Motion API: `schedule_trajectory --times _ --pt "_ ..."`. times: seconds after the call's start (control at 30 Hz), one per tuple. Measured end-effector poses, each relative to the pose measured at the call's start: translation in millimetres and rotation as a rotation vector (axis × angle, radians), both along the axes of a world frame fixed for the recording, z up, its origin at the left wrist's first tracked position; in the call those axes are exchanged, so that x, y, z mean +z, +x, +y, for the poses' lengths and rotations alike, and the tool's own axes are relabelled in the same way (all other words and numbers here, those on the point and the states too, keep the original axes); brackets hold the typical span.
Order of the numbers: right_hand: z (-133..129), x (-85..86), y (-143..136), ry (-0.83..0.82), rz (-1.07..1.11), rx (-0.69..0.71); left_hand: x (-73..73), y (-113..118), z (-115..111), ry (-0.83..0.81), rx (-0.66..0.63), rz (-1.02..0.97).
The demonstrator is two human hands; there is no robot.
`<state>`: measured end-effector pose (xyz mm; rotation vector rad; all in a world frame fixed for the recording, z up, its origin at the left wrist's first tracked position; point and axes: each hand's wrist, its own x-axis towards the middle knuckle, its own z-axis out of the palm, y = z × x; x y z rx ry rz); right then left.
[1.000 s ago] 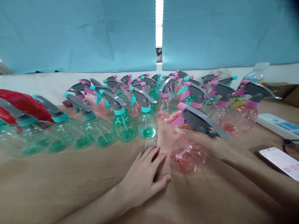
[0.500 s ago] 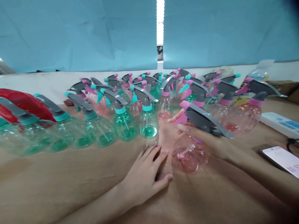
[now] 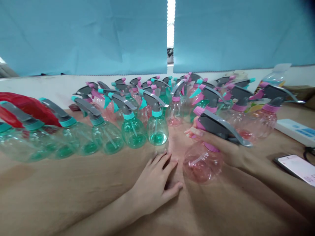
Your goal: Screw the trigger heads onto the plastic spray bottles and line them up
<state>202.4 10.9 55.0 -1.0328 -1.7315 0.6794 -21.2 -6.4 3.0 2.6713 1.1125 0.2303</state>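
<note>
Okay, right of frame centre we grip the pink spray bottle (image 3: 202,165) at its trigger (image 3: 201,124) with our right hand (image 3: 227,147), seemingly for leverage, left hand (image 3: 153,180) open, palm-down on the lower-centre tabletop (image 3: 76,186), perhaps bracing.

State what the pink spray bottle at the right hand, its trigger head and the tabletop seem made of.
Pink spray bottle: likely clear, glossy plastic; the tube shows through and highlights streak it. Trigger head: probably molded plastic, opaque gray with a shinier silvery lever. Tabletop: wood or wood-look laminate, hard to tell; tan, fairly matte.
</note>
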Motion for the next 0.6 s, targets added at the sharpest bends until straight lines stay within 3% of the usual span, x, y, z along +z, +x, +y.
schedule_trajectory --times 0.6 --pt "-2.3 5.1 -12.1 -0.067 0.088 0.014 -0.4 -0.3 -0.1 0.006 -0.001 -0.017"
